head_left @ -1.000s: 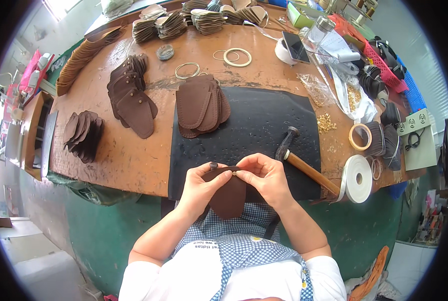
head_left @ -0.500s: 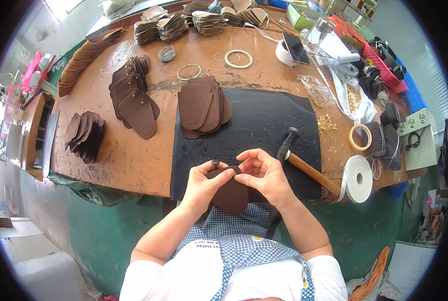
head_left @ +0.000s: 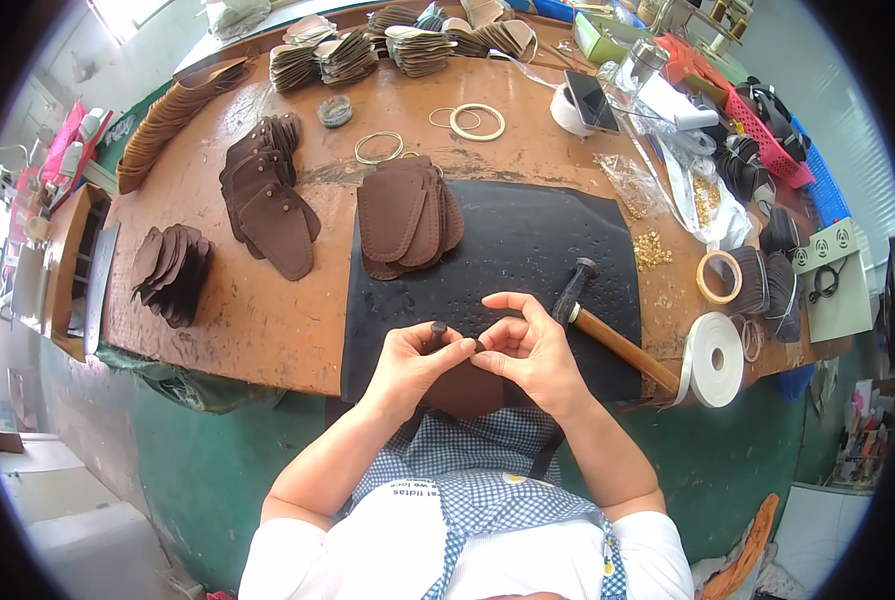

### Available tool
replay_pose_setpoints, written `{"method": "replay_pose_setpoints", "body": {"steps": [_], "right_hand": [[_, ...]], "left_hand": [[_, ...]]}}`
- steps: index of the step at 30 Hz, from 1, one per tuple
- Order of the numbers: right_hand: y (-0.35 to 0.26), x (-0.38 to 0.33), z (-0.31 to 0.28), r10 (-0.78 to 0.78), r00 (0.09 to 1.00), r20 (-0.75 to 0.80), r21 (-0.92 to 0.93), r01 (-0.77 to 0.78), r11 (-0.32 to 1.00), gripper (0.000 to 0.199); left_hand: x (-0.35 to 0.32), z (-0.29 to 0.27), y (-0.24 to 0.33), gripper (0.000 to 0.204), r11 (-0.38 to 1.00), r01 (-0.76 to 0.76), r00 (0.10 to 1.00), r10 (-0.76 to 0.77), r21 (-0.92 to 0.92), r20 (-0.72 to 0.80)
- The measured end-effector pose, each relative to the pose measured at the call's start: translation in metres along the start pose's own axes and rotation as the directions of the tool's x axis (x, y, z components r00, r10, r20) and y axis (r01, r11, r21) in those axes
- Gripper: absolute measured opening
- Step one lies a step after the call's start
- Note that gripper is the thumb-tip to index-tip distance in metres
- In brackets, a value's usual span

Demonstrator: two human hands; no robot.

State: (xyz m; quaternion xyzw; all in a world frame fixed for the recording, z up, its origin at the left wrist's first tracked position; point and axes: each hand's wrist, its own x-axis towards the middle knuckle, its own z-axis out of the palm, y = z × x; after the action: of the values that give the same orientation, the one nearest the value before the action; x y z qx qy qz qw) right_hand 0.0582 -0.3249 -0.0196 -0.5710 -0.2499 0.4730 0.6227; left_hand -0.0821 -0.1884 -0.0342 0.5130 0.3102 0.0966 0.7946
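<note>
Both hands have barely shifted: left hand (head_left: pixel 412 362) grips a dark punch (head_left: pixel 435 335) upright, right hand (head_left: pixel 529 352) pinches the brown leather piece (head_left: pixel 464 385) (hammer (head_left: pixel 607 332) untouched).

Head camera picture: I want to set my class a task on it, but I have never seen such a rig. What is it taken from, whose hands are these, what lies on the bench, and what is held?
No machine here: a person wears a wide camera on the head, looking down, so edges curve. The left hand grips a short dark metal punch; the right hand pinches a flat brown leather piece over the black rubber mat. A wooden-handled hammer lies on the mat. Stacks of brown leather pieces and a white tape roll rest on the brown workbench.
</note>
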Motion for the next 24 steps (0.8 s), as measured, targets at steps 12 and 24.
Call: {"method": "replay_pose_setpoints", "body": {"steps": [12, 24], "right_hand": [[0.0014, 0.0016, 0.0001, 0.031, 0.999, -0.023, 0.089, -0.029, 0.996, 0.057], [0.0047, 0.0018, -0.0030, 0.027, 0.999, -0.019, 0.148, -0.023, 0.989, 0.051]], "left_hand": [[-0.0011, 0.0031, 0.0007, 0.013, 0.999, -0.026, 0.998, 0.028, 0.031, -0.056], [-0.0014, -0.0011, 0.0026, 0.015, 0.991, -0.086, 0.996, 0.086, 0.107, 0.001]]}}
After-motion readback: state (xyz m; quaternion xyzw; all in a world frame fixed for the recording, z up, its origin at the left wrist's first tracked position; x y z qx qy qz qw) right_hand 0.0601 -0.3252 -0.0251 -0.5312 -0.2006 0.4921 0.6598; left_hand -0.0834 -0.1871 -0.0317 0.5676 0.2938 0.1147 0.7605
